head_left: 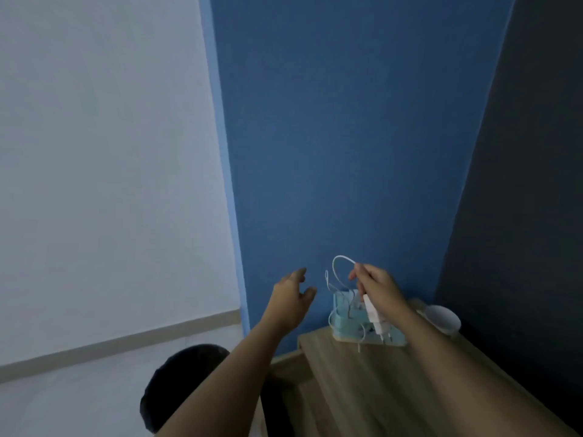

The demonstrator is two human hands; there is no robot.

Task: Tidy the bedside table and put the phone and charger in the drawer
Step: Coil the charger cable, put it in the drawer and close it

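Observation:
My right hand (377, 288) is shut on a white charger: its plug block (375, 320) hangs below my palm and its thin cable (339, 269) loops up above my fingers. They hover over the far end of the wooden bedside table (372, 373). My left hand (291, 298) is raised to the left of the cable, fingers apart and holding nothing. A pale blue box (342, 323) stands on the table behind the charger, with cable draped over it. No phone or drawer front is in sight.
A white bowl (441, 318) sits at the table's far right corner beside a dark wall. A blue wall rises right behind the table. A round black object (176, 386) lies on the floor to the left, below my left forearm.

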